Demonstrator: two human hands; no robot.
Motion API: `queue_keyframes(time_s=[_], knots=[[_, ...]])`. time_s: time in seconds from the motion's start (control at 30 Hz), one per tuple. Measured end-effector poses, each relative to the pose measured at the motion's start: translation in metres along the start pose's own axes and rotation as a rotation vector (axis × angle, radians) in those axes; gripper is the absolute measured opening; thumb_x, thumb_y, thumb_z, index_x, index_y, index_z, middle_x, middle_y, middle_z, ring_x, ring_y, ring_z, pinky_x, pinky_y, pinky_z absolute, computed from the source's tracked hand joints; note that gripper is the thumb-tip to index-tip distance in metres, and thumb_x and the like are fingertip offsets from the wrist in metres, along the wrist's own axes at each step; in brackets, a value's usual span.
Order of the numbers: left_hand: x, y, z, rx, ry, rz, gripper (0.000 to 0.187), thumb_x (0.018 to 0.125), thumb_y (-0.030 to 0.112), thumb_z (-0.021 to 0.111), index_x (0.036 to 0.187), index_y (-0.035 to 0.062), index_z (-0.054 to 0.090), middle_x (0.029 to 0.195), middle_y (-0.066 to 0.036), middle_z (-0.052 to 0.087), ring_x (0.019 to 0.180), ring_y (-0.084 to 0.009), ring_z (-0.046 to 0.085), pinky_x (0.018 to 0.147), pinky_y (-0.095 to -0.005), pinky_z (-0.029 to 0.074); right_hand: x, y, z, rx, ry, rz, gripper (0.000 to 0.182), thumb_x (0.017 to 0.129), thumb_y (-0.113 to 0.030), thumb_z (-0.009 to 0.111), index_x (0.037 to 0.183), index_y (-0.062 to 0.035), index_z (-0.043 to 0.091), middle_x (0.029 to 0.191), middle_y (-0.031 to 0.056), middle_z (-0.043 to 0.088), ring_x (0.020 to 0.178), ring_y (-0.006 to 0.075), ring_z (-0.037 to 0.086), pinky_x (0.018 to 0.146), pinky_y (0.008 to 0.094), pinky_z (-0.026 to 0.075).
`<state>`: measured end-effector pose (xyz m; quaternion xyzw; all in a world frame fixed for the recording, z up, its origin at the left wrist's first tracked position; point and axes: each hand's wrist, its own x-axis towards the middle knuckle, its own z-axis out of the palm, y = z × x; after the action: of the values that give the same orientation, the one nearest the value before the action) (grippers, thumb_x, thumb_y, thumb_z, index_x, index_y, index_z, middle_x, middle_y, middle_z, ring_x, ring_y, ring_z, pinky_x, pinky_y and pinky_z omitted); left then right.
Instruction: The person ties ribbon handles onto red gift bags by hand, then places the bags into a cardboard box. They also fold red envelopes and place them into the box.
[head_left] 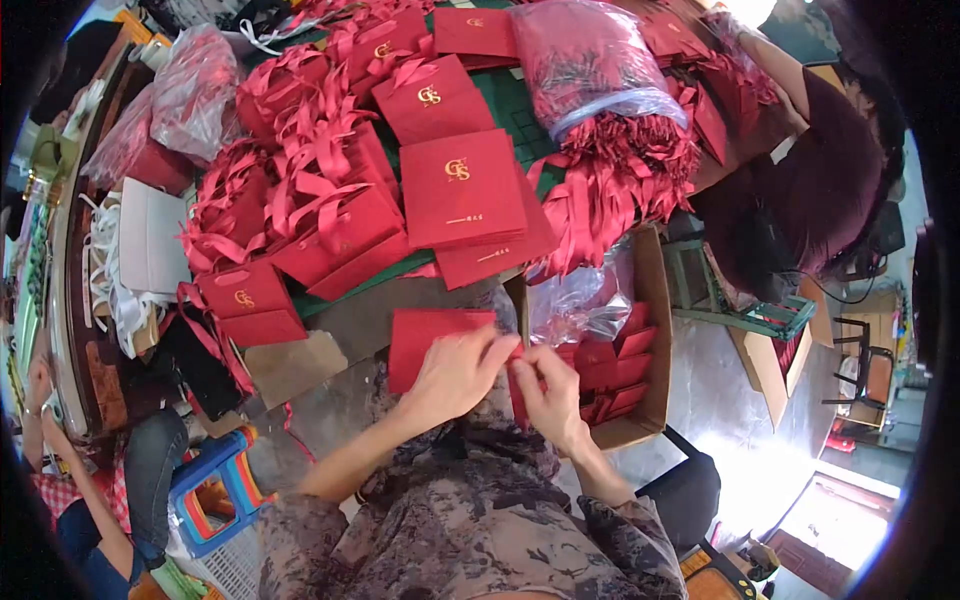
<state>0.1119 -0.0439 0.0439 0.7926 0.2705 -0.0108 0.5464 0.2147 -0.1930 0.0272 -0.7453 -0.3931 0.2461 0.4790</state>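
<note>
In front of my body lies a small red paper bag (418,343), partly covered by my left hand (458,372). My left fingers are closed in a pinch beside my right hand (549,393), whose thumb and forefinger are also pinched. Between the fingertips shows a bit of red ribbon (517,352); its exact shape is mostly hidden. Just beyond, a stack of flat red bags (463,190) with gold lettering lies on the table. Close to my right hand stands a cardboard box (655,345) with red bags inside.
Ribbon-handled red bags (335,235) are heaped at left. A plastic-wrapped bundle of red ribbons (620,185) lies at the table's right. Another person in a dark top (825,180) works at right, near a green stool (745,300). A blue plastic stool (215,490) stands lower left.
</note>
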Motion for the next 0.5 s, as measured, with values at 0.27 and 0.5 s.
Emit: queue_keyframes(time_s=[0.27, 0.5], knots=[[-0.035, -0.097, 0.035, -1.262, -0.130, -0.236, 0.045, 0.108, 0.039, 0.039, 0.121, 0.0010, 0.059, 0.085, -0.005, 0.067, 0.082, -0.0181, 0.064, 0.078, -0.0340, 0.050, -0.044, 0.000, 0.034, -0.163, -0.537, -0.210, 0.016, 0.092, -0.020, 0.067, 0.094, -0.0057, 0.062, 0.089, 0.0131, 0.066, 0.076, 0.0353, 0.066, 0.062, 0.0445, 0.053], [-0.037, -0.064, 0.038, -0.947, 0.152, -0.237, 0.030, 0.109, 0.030, 0.043, 0.094, 0.0063, 0.056, 0.071, 0.003, 0.050, 0.058, -0.0044, 0.040, 0.052, -0.0214, 0.034, -0.034, 0.013, 0.030, -0.085, -0.437, 0.076, 0.022, 0.096, -0.020, 0.063, 0.109, -0.0035, 0.062, 0.096, 0.0179, 0.066, 0.089, 0.0392, 0.065, 0.075, 0.0409, 0.055]])
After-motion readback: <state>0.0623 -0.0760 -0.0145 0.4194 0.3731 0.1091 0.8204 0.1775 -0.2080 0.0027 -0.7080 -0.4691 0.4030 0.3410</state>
